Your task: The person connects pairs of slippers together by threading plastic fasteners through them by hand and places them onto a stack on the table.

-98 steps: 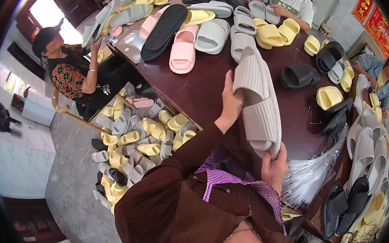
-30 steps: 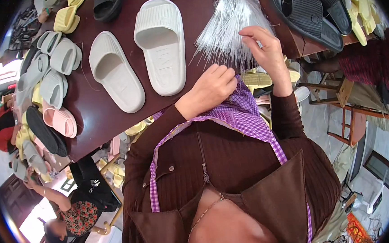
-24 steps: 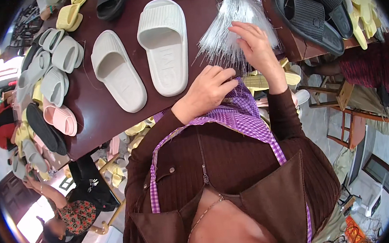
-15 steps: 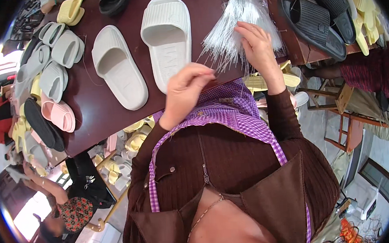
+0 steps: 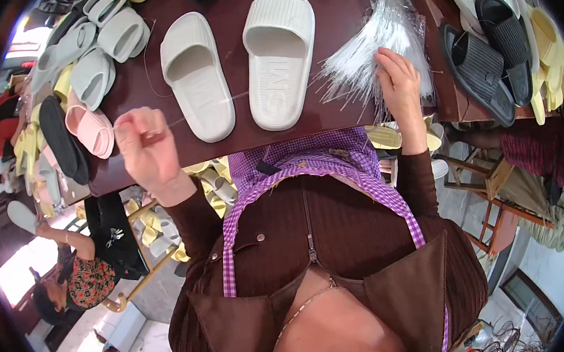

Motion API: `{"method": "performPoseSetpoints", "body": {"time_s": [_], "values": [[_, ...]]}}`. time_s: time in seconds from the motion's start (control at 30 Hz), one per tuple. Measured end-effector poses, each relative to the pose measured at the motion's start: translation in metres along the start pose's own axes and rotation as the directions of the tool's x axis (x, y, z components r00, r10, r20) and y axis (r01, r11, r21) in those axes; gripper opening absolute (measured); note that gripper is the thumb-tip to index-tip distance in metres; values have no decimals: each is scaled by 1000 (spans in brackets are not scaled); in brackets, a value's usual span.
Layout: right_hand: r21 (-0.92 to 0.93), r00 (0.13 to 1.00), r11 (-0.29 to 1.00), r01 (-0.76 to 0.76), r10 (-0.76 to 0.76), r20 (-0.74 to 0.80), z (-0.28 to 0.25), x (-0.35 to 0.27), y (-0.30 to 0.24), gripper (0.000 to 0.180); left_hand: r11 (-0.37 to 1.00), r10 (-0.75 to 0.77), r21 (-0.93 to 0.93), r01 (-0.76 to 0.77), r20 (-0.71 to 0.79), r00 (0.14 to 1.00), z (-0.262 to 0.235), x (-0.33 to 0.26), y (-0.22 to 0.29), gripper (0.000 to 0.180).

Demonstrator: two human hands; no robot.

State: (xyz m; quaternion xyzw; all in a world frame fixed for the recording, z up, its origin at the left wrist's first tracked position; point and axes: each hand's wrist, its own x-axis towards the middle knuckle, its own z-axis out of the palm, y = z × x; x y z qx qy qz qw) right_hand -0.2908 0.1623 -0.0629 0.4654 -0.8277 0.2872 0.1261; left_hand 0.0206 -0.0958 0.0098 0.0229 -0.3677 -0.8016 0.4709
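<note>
Two light grey slide sandals lie side by side on the dark red table, the left slide (image 5: pixel 200 77) and the right slide (image 5: pixel 280 58). Over the table's front left part, my left hand (image 5: pixel 148 149) is closed in a pinch on a thin clear plastic strand (image 5: pixel 224 102), which stretches right across the left slide. A fanned bundle of clear plastic strands (image 5: pixel 374 45) lies to the right of the slides. My right hand (image 5: pixel 402 92) rests at the bundle's near side, fingers stretched out and apparently holding nothing.
Grey slides (image 5: pixel 121 33), pink slides (image 5: pixel 89 127) and a black slide (image 5: pixel 63 139) crowd the table's left side. Black slides (image 5: pixel 477 61) and yellow ones (image 5: pixel 548 59) lie at the right. A co-worker (image 5: pixel 89 274) handles a slide at the lower left. Wooden stools (image 5: pixel 478 169) stand at the right.
My left hand has swung left from beside the bundle, drawing a strand across the left slide. My right hand stays by the bundle. The whole view has shifted slightly.
</note>
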Motion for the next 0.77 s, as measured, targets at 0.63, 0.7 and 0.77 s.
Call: {"method": "performPoseSetpoints", "body": {"time_s": [0.63,0.7,0.77], "values": [[740,960,671,46,-234,153,-48,42,-133,19,573,-361,794,203,22,932,98,-21,-43,9],[775,950,631,36,-262,169,-45,45,-140,19,502,-331,863,-49,244,911,101,-19,-56,9],[834,948,548,68,-297,117,-35,45,-136,22,479,-337,877,-47,233,912,99,-19,-57,11]]}}
